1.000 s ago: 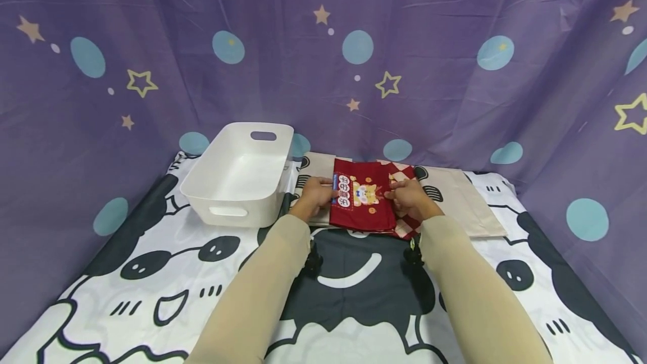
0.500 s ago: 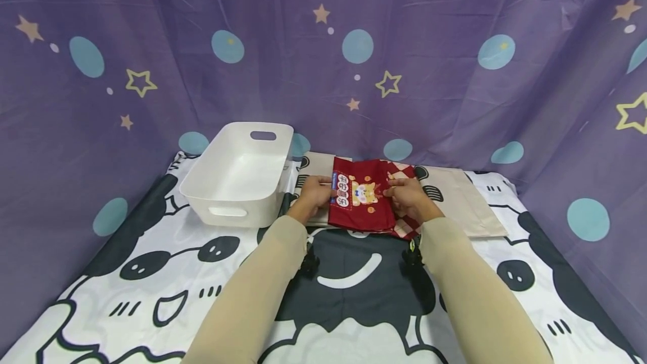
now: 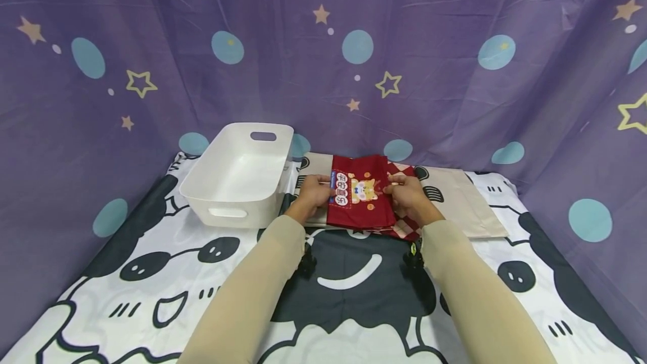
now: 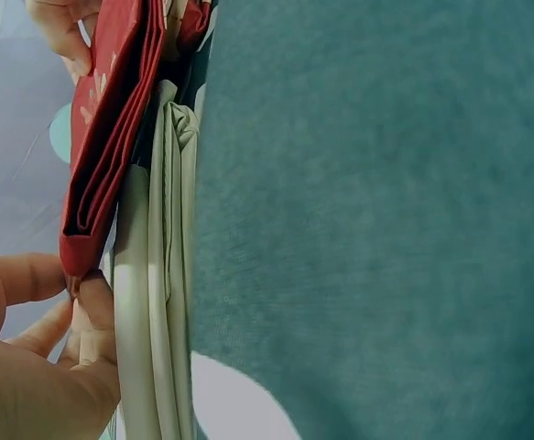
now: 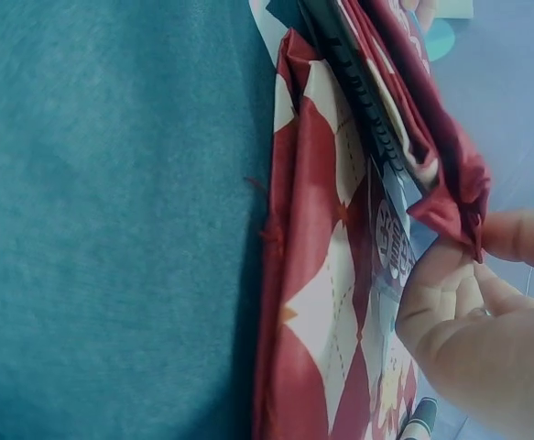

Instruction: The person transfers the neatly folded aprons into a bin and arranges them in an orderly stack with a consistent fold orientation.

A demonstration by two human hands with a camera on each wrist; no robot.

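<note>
A folded red cloth [image 3: 360, 192] with a cartoon dog and white lettering is held between my two hands, slightly raised and tilted. My left hand [image 3: 314, 192] pinches its left edge; in the left wrist view thumb and fingers meet at a corner of the red cloth [image 4: 92, 197]. My right hand [image 3: 407, 195] pinches the opposite edge, and in the right wrist view that corner of the red cloth [image 5: 454, 197] hangs from the fingertips. Below on the right lies a folded red-and-cream diamond-patterned cloth [image 5: 317, 302]. Folded cream cloth [image 4: 147, 302] lies below the left hand.
An open white plastic bin [image 3: 237, 173] with cut-out handles stands to the left. A folded beige cloth [image 3: 470, 201] lies to the right. All sit on a black-and-white cartoon bedsheet [image 3: 349, 274], with a purple star-patterned curtain [image 3: 283, 44] behind.
The red cloth has shifted slightly left and its far edge has risen. Both hands keep their pinch on it; the left has moved a little left with it.
</note>
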